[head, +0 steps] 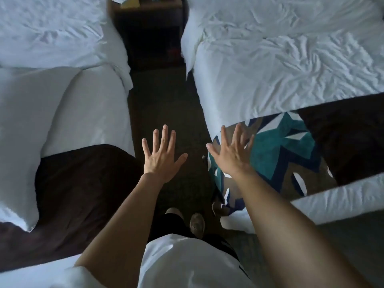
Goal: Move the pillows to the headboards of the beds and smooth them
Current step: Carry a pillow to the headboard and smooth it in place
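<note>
While right grip splayed, pillow beneath (patterned)

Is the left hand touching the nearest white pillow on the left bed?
Apart. The head view shows dark carpet between the left hand and that white pillow.

Nightstand: top and papers on it cut by the upper edge, blurred. Right of it, patterned pillow partly hidden behind right hand; contact unclear. Left of it, white pillow cut at frame edge.
</note>
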